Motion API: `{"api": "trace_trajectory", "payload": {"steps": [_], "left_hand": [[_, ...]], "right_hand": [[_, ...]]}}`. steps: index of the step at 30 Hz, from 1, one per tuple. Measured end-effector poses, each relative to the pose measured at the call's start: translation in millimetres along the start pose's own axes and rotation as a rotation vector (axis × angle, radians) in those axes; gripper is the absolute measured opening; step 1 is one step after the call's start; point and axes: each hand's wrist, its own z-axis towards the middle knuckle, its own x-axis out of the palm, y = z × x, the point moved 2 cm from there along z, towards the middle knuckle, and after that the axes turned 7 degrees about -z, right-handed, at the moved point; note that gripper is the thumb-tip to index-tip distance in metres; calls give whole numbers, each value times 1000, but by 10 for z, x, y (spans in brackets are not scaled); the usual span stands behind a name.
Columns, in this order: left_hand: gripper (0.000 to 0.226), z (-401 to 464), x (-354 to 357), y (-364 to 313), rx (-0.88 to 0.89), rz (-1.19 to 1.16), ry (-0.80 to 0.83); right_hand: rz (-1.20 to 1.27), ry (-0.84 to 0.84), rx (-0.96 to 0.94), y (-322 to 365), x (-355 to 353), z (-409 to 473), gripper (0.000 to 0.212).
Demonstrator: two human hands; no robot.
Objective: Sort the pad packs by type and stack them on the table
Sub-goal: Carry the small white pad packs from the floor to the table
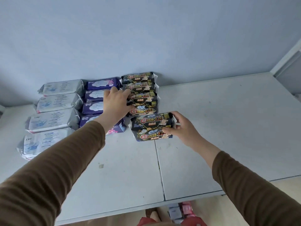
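Note:
Three rows of pad packs lie on the white table. Silver packs form the left row, purple packs the middle row and black packs the right row, running from the wall toward me. My right hand grips the right end of a black pack at the near end of the black row; a second black pack sits just under or in front of it. My left hand reaches over the purple row, fingers curled against the left side of the black row.
A pale blue wall stands right behind the rows. The table has a seam running down its middle. Below the near edge, more packs in pink and pale wrappers lie on the floor beside a red object.

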Motion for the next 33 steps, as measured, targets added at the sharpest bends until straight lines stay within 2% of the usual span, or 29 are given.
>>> {"api": "trace_trajectory", "payload": {"steps": [4,9,14,18,20,23,29,33], "left_hand": [[64,-88,-108,76,-22,-92,30],[48,-387,-309,99,-93,-319,-113],[37,-743,-327,41,-113,-369,-162],[41,-1041,-270,-109,-135,-383,-147],[41,-1222,-253,-239,-118,-397,-154],[40,-1568,-205,-524,-99,-410,-142],[35,-2535,-63,-1401,-139,-421,-126],[32,-3294,40,-2015,-127,-471,-153]], "right_hand": [[-39,-39,-16,-15,140,182,56],[-122,-124,-39,-74,292,445,55],[-223,-217,-69,1,394,527,51],[-259,-242,-35,-2,321,375,78],[-303,-259,-58,5,210,183,81],[-366,-267,-123,13,13,-236,70],[-431,-165,-317,-157,-333,-1446,51],[-470,-199,-445,-454,-545,-2349,39]]}}
